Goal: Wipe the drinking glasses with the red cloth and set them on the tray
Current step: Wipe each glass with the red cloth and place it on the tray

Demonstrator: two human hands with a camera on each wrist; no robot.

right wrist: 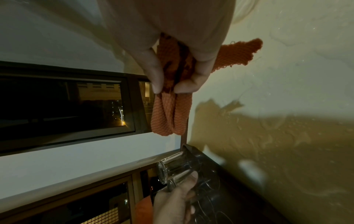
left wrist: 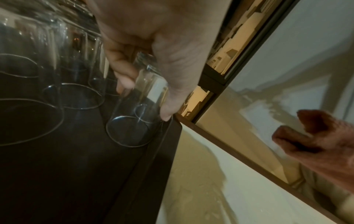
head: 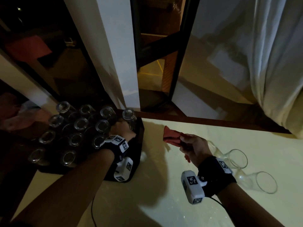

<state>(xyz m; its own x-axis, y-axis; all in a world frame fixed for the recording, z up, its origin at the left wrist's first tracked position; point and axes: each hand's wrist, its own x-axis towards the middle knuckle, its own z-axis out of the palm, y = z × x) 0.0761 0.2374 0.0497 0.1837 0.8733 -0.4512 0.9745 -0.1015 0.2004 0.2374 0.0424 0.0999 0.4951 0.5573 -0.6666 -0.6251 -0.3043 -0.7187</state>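
A dark tray [head: 140, 145] at the table's left end bears several clear glasses standing upside down. My left hand [head: 124, 128] grips one inverted glass [head: 128, 116] at the tray's far right corner. In the left wrist view, fingers and thumb of the left hand [left wrist: 145, 100] wrap this glass [left wrist: 134, 121], whose rim sits slightly tilted at the tray [left wrist: 76, 166] floor beside the rim. My right hand [head: 185, 140] holds the folded red cloth [head: 172, 136] above the table, right of the tray. Thumb and fingers of the right hand [right wrist: 170, 89] pinch the cloth [right wrist: 170, 116].
Two more glasses [head: 237, 158] [head: 265, 182] lie on their sides on the pale table [head: 164, 202], right of my right wrist. A dark window frame [head: 177, 63] and a white curtain [head: 278, 63] stand behind the table's far edge.
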